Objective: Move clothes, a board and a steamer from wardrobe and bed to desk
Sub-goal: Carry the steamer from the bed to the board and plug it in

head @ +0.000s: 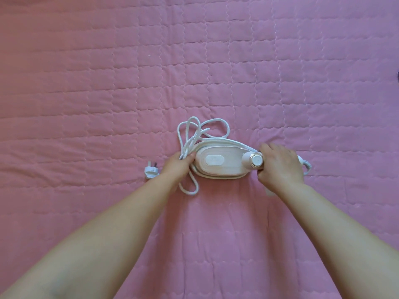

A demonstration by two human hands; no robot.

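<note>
The steamer is gripped at both ends on the bed — its nose and cord by the left hand, its handle by the right hand — with open quilt all round, no lettering legible.

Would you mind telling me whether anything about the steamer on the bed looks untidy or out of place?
Only the cord: it lies in loose, tangled loops beside the steamer, with the plug trailing free on the pink quilt. The left hand pinches some loops; the right hand grips the handle end. No damage is visible.
</note>
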